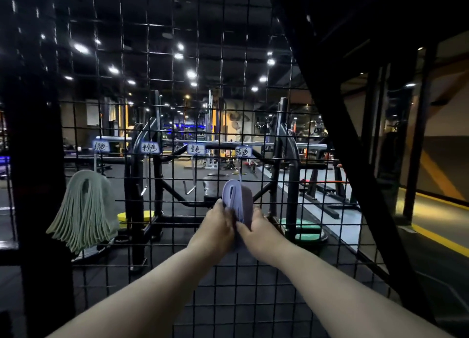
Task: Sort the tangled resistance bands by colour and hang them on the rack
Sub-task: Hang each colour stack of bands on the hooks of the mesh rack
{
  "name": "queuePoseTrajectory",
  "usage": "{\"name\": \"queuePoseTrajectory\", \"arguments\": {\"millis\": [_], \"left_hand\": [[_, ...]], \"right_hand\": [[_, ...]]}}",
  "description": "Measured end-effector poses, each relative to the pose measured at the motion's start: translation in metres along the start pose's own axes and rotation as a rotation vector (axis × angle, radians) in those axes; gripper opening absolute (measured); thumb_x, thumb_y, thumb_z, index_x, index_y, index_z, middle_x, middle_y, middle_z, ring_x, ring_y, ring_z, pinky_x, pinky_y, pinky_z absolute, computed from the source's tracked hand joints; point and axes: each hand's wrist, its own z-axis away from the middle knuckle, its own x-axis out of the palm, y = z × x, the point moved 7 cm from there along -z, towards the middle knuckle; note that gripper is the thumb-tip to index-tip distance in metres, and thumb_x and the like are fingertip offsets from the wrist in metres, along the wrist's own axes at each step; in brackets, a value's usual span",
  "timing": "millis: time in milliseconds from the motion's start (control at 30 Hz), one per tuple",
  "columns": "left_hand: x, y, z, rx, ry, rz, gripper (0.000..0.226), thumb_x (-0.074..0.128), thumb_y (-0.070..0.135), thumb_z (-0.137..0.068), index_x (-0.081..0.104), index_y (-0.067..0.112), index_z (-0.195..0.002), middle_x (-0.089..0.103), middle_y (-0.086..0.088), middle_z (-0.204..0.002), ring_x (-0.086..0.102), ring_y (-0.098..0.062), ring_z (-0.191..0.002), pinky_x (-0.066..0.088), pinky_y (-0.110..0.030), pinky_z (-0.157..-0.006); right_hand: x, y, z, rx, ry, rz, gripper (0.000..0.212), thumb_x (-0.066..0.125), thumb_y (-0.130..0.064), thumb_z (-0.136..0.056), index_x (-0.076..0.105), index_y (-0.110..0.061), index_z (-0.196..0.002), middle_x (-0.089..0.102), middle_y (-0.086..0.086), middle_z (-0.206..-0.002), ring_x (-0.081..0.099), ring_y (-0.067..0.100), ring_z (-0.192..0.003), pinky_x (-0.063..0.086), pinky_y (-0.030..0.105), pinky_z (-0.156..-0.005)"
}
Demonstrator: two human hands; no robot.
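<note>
1. Facing the wire rack (172,114): a black grid with four handwritten labels in a row at mid height.
2. Gripping the pale blue bands (237,195) from both sides. Left hand (215,226) curled round the bundle's left edge, right hand (256,230) curled round its right edge, fingers of both clenched on the loops.
3. Hanging the bundle from a thin hook (240,174) just below the fourth label (243,151), the rightmost one. Looped over at the top, hidden between the two hands lower down.
4. Reads as the hanging step for the blue group: already on its hook, now being settled or pulled straight. Cannot tell whether the hook or the hands carry the weight.
5. Well apart to the left, under the first label (101,146), the green bands (86,208): hung, fanned out at the bottom, touched by neither hand. Looks finished.
6. Below the second label (151,148) and the third label (196,149), only bare hooks. Probably two colours yet to go up, with no loose bands in view.
7. Next move, as a judgement: ease the tension first, check that every loop sits over the hook, then loosen the fingers gently. Likely to spring or slide off if let go while stretched, being elastic.
</note>
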Motion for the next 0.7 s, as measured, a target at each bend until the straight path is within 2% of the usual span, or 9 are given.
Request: {"name": "queuePoseTrajectory", "arguments": {"millis": [100, 200, 267, 433, 600, 700], "left_hand": [[-0.012, 0.01, -0.003, 0.023, 0.078, 0.041, 0.023, 0.038, 0.032, -0.107, 0.054, 0.019, -0.118, 0.066, -0.006, -0.108, 0.063, -0.024, -0.097, 0.052, -0.041, -0.088], [-0.017, 0.008, -0.012, -0.021, 0.119, 0.099, 0.02, 0.047, 0.03, -0.106, 0.057, 0.016, -0.114, 0.063, 0.002, -0.094, 0.061, -0.013, -0.084, 0.046, -0.027, -0.067], [-0.019, 0.007, -0.016, -0.046, 0.134, 0.088, 0.017, 0.051, 0.03, -0.104, 0.058, 0.015, -0.105, 0.061, 0.005, -0.086, 0.06, -0.012, -0.079, 0.041, -0.02, -0.058], [-0.021, 0.005, -0.023, -0.063, 0.13, 0.005, 0.023, 0.056, 0.033, -0.101, 0.065, 0.012, -0.095, 0.068, -0.003, -0.086, 0.064, -0.02, -0.082, 0.051, -0.035, -0.072], [-0.029, 0.011, -0.023, -0.034, 0.132, -0.018, 0.024, 0.063, 0.035, -0.098, 0.069, 0.013, -0.087, 0.071, -0.004, -0.081, 0.067, -0.023, -0.078, 0.051, -0.033, -0.068], [-0.031, 0.012, -0.026, -0.033, 0.123, -0.02, 0.021, 0.065, 0.035, -0.096, 0.069, 0.014, -0.092, 0.072, -0.004, -0.087, 0.067, -0.023, -0.084, 0.053, -0.035, -0.077]], "right_hand": [[-0.011, -0.012, 0.004, -0.016, 0.052, 0.018, 0.072, 0.048, -0.054, -0.094, 0.023, -0.023, -0.154, 0.046, 0.008, -0.147, 0.05, 0.029, -0.131, 0.042, 0.041, -0.109], [-0.022, -0.025, 0.001, -0.043, 0.108, 0.037, 0.066, 0.043, -0.052, -0.1, 0.022, -0.022, -0.156, 0.043, 0.009, -0.15, 0.047, 0.03, -0.132, 0.041, 0.036, -0.103], [-0.027, -0.033, -0.001, -0.05, 0.14, 0.048, 0.067, 0.042, -0.053, -0.1, 0.021, -0.023, -0.156, 0.043, 0.009, -0.151, 0.046, 0.031, -0.134, 0.041, 0.039, -0.104], [-0.03, -0.039, -0.007, -0.019, 0.174, 0.082, 0.058, 0.048, -0.052, -0.099, 0.039, -0.015, -0.143, 0.056, 0.015, -0.136, 0.055, 0.034, -0.123, 0.047, 0.039, -0.097], [-0.032, -0.044, -0.008, -0.024, 0.225, 0.091, 0.05, 0.049, -0.05, -0.1, 0.051, -0.011, -0.13, 0.062, 0.014, -0.128, 0.058, 0.034, -0.117, 0.045, 0.036, -0.089], [-0.032, -0.045, -0.01, -0.023, 0.235, 0.111, 0.044, 0.047, -0.045, -0.101, 0.052, -0.011, -0.129, 0.062, 0.015, -0.126, 0.059, 0.033, -0.116, 0.045, 0.035, -0.089]]}}
